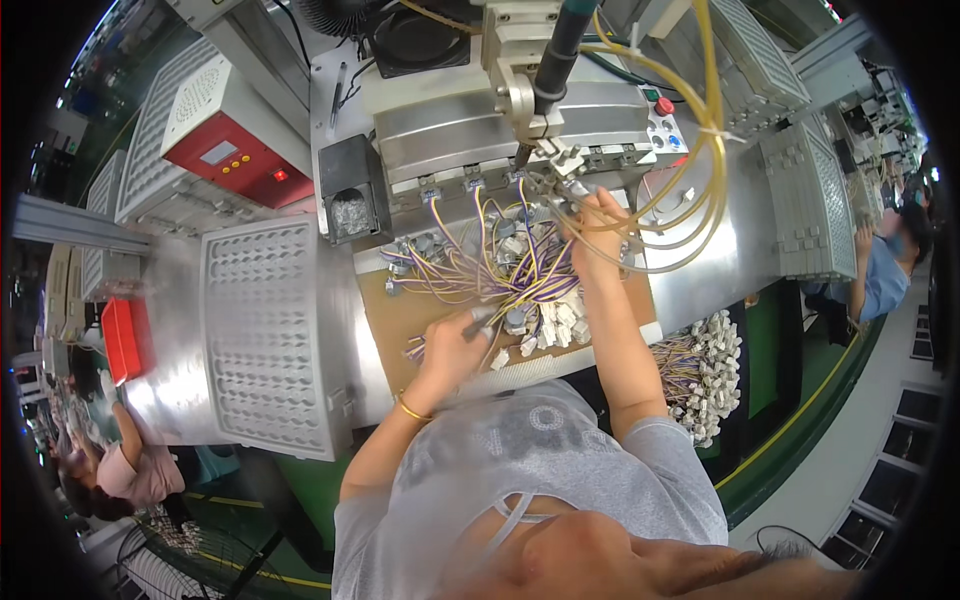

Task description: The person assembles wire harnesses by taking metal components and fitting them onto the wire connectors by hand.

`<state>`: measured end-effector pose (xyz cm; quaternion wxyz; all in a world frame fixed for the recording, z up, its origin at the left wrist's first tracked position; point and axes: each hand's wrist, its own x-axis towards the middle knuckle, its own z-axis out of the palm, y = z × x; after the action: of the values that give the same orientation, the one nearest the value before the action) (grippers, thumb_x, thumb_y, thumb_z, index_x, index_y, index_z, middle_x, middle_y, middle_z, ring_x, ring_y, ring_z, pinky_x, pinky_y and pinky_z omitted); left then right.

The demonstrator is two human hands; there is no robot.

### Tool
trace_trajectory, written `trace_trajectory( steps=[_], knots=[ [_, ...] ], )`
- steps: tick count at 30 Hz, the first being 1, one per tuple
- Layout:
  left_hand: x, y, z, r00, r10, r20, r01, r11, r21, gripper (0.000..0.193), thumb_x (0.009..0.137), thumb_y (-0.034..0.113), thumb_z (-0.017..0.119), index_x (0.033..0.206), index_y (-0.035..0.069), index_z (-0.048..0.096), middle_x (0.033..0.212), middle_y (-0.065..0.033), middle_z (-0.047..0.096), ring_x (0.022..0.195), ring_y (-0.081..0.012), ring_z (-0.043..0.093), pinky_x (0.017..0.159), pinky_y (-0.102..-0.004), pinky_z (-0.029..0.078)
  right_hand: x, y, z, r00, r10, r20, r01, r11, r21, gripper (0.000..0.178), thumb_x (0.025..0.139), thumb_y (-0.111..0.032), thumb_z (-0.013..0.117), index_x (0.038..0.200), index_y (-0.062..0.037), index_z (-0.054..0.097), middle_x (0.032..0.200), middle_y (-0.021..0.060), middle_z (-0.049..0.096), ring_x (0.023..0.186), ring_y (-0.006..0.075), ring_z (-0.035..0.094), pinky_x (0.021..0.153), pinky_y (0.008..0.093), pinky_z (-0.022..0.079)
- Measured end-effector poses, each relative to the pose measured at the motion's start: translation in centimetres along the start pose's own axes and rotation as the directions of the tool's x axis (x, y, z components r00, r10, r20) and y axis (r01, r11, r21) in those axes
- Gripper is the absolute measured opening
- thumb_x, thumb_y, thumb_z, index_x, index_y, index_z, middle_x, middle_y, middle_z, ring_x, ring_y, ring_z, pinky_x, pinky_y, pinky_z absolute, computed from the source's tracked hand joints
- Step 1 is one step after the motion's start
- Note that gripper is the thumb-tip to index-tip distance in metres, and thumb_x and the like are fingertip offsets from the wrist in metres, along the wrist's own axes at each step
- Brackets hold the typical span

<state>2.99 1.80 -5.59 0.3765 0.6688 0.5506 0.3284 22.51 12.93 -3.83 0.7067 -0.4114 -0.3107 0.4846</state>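
Note:
A pile of yellow and purple wire harnesses (520, 290) with white connectors (560, 322) and grey round motor-like parts lies on a brown mat (390, 335) in front of me. My left hand (455, 352), with dark covers on its fingertips, is closed on wires at the near left of the pile. Farther up, my right hand (600, 228) reaches to the right end of the machine's fixture row (480, 180). Its fingers are pinched there; whatever they hold is hidden. Several wires hang from the fixtures, and a soldering-type head (545, 95) points down close to my right hand.
A grey dimpled tray (265, 340) stands at the left, near a red-fronted control box (240, 140) and a red bin (122, 338). Yellow tubing (715, 130) loops above my right hand. More harnesses (705, 375) are heaped at the right. Other people sit at both sides.

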Motion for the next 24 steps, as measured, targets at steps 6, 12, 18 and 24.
trace_trajectory(
  steps=[6, 12, 18, 24],
  knots=[
    [-0.7, -1.0, -3.3, 0.929, -0.283, 0.239, 0.311, 0.946, -0.089, 0.023, 0.072, 0.002, 0.058, 0.094, 0.002, 0.064, 0.068, -0.0003, 0.062, 0.057, -0.0007, 0.046, 0.05, -0.0177, 0.04, 0.9, 0.9, 0.1, 1.0, -0.007, -0.008, 0.007, 0.996, -0.089, 0.017, 0.083, -0.007, 0.051, 0.07, -0.0062, 0.041, 0.055, 0.0005, 0.042, 0.039, 0.0131, 0.044, 0.032, 0.0267, 0.039],
    [-0.3, -0.5, -3.7, 0.971, -0.237, 0.034, 0.239, 0.968, -0.08, 0.019, 0.075, 0.001, 0.058, 0.092, 0.003, 0.064, 0.065, -0.0007, 0.062, 0.052, -0.0017, 0.044, 0.049, -0.0163, 0.037, 2.6, 1.0, 2.5, 0.984, 0.123, -0.13, -0.116, 0.992, 0.053, 0.013, 0.078, -0.007, 0.053, 0.067, -0.0013, 0.047, 0.064, 0.005, 0.051, 0.046, 0.014, 0.051, 0.042, 0.0247, 0.047],
    [-1.4, -3.4, -3.2, 0.982, -0.186, -0.031, 0.177, 0.965, -0.192, 0.023, 0.076, 0.002, 0.057, 0.099, 0.004, 0.062, 0.074, -0.002, 0.063, 0.061, -0.0037, 0.051, 0.052, -0.0214, 0.04, 1.2, -1.4, -1.2, 0.998, 0.033, 0.059, 0.006, 0.823, -0.568, 0.014, 0.083, -0.01, 0.05, 0.079, 0.0032, 0.053, 0.067, 0.0093, 0.057, 0.051, 0.015, 0.057, 0.044, 0.0248, 0.047],
    [-0.8, -1.7, -1.1, 0.985, 0.149, -0.091, -0.117, 0.95, 0.288, 0.027, 0.066, 0.005, 0.061, 0.092, 0.006, 0.064, 0.064, -0.0091, 0.055, 0.062, -0.0252, 0.05, 0.058, -0.0335, 0.043, -6.7, -3.1, -1.1, 0.94, -0.079, 0.333, 0.287, 0.71, -0.643, 0.014, 0.074, -0.005, 0.058, 0.085, 0.0038, 0.059, 0.06, 0.0066, 0.059, 0.051, 0.0118, 0.057, 0.046, 0.023, 0.044]
  ],
)
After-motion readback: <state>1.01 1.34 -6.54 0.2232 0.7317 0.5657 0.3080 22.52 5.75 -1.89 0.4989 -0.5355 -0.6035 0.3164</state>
